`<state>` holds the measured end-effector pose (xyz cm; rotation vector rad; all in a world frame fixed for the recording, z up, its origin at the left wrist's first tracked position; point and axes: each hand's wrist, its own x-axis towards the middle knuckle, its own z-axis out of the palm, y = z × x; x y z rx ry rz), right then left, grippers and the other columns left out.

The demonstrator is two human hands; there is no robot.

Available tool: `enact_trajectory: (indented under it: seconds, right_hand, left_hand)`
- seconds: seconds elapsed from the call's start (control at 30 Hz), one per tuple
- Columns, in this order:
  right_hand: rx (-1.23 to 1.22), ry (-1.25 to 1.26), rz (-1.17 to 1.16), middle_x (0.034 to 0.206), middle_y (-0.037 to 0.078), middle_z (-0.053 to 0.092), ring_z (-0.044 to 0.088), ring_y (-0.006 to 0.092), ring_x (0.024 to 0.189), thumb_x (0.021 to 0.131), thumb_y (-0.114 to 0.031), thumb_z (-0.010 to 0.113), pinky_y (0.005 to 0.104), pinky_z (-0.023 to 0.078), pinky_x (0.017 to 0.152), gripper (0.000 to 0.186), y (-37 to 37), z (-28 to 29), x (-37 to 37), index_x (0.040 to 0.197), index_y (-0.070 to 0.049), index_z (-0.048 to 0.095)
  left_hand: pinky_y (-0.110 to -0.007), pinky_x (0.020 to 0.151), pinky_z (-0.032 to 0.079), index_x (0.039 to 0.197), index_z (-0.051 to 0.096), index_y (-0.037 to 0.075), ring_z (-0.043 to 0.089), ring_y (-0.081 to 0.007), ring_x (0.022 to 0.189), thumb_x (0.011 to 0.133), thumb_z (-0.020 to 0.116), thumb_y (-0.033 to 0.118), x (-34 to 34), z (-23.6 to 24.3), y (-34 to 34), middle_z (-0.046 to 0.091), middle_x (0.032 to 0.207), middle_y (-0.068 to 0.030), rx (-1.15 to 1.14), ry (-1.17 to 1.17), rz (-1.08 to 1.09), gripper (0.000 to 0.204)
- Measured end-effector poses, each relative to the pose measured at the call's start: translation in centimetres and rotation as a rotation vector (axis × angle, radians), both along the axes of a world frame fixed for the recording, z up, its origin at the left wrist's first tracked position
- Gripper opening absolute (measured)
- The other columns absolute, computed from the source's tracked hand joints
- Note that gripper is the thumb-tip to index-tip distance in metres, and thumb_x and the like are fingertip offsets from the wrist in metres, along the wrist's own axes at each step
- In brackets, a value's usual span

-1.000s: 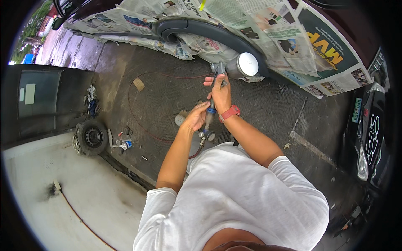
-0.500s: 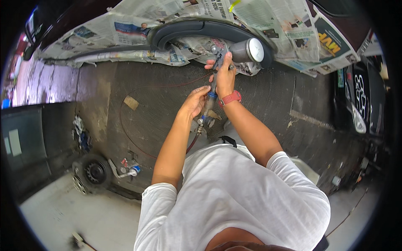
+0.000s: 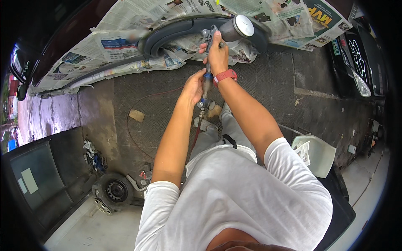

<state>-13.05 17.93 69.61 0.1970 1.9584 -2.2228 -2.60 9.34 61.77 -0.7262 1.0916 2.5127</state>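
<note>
My right hand (image 3: pixel 218 58) is wrapped around the handle of a spray gun (image 3: pixel 211 38), with a red band on the wrist. The gun's grey cup with a pale round lid (image 3: pixel 242 26) tilts out to the right. Below the handle, my left hand (image 3: pixel 194 88) closes around a cylindrical air-line fitting (image 3: pixel 207 83) with a blue ring; its fingertips are partly hidden. A small valve and a red hose (image 3: pixel 197 134) hang from the fitting. Just beyond the gun is a dark wheel-arch trim (image 3: pixel 176 33) on a car body masked with newspaper (image 3: pixel 83 62).
A dark car front (image 3: pixel 356 62) stands at the right. A pale bin (image 3: pixel 324 157) is by my right elbow. At lower left lie a wheel (image 3: pixel 115 190) and a crumpled cloth (image 3: pixel 94 154). The hose loops over the dark floor (image 3: pixel 259 88) past a cardboard scrap (image 3: pixel 136 115).
The view has turned and shifted, bringing the pale bin and my feet into sight. Both hands and the spray gun sit higher and slightly farther left in the picture, with both grips kept.
</note>
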Motion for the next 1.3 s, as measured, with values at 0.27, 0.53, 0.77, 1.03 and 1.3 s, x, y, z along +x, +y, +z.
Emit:
enact_trajectory:
  seconds: [0.27, 0.53, 0.77, 1.03, 1.3]
  right_hand:
    - [-0.081, 0.006, 0.013, 0.087, 0.015, 0.071, 0.071, 0.0183, 0.07, 0.108, -0.058, 0.039, 0.0283, 0.05, 0.04, 0.067, -0.6, 0.0, -0.2, 0.124, 0.003, 0.062]
    - [0.071, 0.075, -0.074, 0.096, 0.016, 0.073, 0.075, 0.0199, 0.08, 0.107, -0.064, 0.034, 0.0275, 0.052, 0.044, 0.073, -0.5, -1.2, 0.2, 0.128, 0.002, 0.06]
    - [0.119, 0.098, -0.023, 0.095, 0.016, 0.073, 0.074, 0.0196, 0.079, 0.107, -0.065, 0.032, 0.0273, 0.052, 0.044, 0.076, -2.1, -1.2, 1.2, 0.126, 0.003, 0.06]
    - [0.045, 0.042, 0.092, 0.09, 0.014, 0.072, 0.072, 0.0185, 0.075, 0.108, -0.061, 0.035, 0.0273, 0.052, 0.043, 0.071, -4.6, -1.6, 2.1, 0.128, 0.003, 0.059]
    - [0.137, 0.04, 0.031, 0.086, 0.014, 0.07, 0.072, 0.0192, 0.073, 0.109, -0.059, 0.034, 0.0278, 0.052, 0.043, 0.069, -8.0, -2.8, 3.8, 0.126, 0.003, 0.06]
  left_hand:
    - [-0.035, 0.089, 0.05, 0.118, 0.061, 0.009, 0.063, -0.0177, 0.101, 0.101, 0.065, 0.037, -0.1, 1.1, -0.8, 0.067, 0.108, -0.0043, 0.036, 0.003, -0.023, 0.032]
    - [-0.038, 0.094, 0.05, 0.122, 0.062, 0.007, 0.063, -0.0191, 0.108, 0.097, 0.07, 0.037, -0.3, -0.4, 0.0, 0.067, 0.116, -0.0063, 0.084, -0.061, 0.011, 0.04]
    - [-0.033, 0.086, 0.05, 0.119, 0.066, 0.011, 0.064, -0.0156, 0.101, 0.1, 0.066, 0.035, 0.7, -0.5, -0.6, 0.069, 0.11, -0.0035, 0.116, -0.038, 0.1, 0.031]
    - [-0.038, 0.097, 0.053, 0.13, 0.059, 0.004, 0.063, -0.0219, 0.112, 0.096, 0.071, 0.035, 3.0, -2.5, -2.5, 0.065, 0.123, -0.0103, 0.135, -0.045, 0.168, 0.048]
    - [-0.034, 0.087, 0.052, 0.117, 0.066, 0.008, 0.064, -0.0166, 0.1, 0.099, 0.069, 0.034, 4.3, -2.6, -5.2, 0.069, 0.106, -0.0043, 0.163, -0.093, 0.193, 0.032]
